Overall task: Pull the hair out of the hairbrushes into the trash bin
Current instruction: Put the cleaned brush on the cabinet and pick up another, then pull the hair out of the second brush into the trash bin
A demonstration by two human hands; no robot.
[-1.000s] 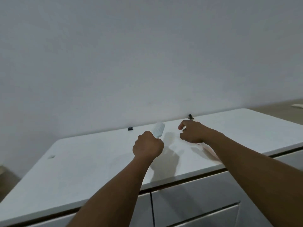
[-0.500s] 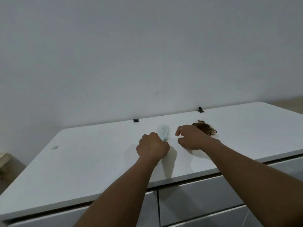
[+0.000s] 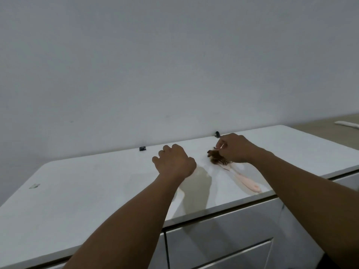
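Observation:
A pink hairbrush (image 3: 245, 182) lies on the white countertop (image 3: 97, 191), handle toward me, its head matted with brown hair (image 3: 216, 158). My right hand (image 3: 236, 149) is over the brush head, thumb and fingertips pinched on the top of the hair clump. My left hand (image 3: 173, 162) rests palm down on the counter left of the pink brush, fingers loosely apart. The white brush it held is not visible; it may lie under the hand or wrist. No trash bin is in view.
Two small black clips (image 3: 142, 148) (image 3: 217, 134) sit at the counter's back edge against the wall. A small grey tab (image 3: 34, 185) lies far left. Drawer fronts (image 3: 223, 243) run below the counter. A white object (image 3: 347, 124) lies on a surface far right.
My left hand has lowered to the counter and loosened its fist, and the white brush is out of sight. My right hand has moved onto the pink brush's hair and pinched it.

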